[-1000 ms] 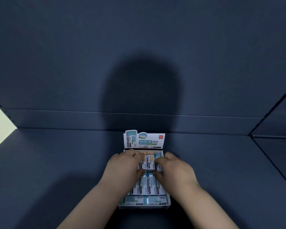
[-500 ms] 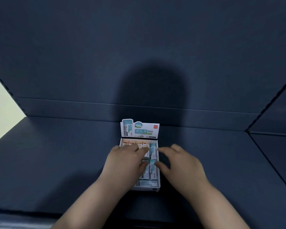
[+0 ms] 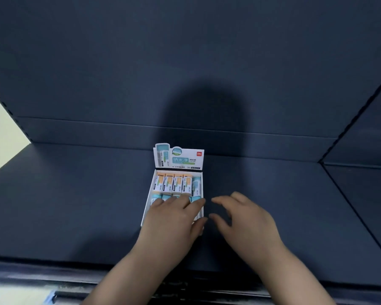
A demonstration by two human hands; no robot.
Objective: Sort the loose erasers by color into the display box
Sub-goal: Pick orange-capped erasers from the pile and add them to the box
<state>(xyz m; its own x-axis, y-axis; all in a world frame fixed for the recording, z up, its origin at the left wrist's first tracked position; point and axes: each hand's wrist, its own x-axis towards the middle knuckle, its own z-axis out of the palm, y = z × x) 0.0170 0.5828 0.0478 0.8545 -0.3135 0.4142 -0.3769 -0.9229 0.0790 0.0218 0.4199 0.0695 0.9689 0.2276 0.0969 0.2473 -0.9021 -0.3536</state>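
Erasers lie packed in the display box, which sits on the dark table under and just ahead of our left hand. Each eraser has its long axis running away from us, toward the box's upright printed flap at the far end. In the far row we see four orange-ended erasers side by side, and one teal eraser at the right end of that row. A nearer row shows teal ends just past our fingertips; the rest of it is hidden beneath the left hand.

Our left hand lies palm down over the near half of the box, fingers spread flat and loose, gripping nothing that we can see; the thumb reaches over the box's right wall. Our right hand hovers just to the right of the box, apart from it, open and empty with the fingers curved and the thumb pointing toward the box.

Beyond the flap the table ends at a low step against a dark back panel. Bare table stretches well to the left of our left hand and to the right of our right hand. The table's near edge runs beneath our forearms.
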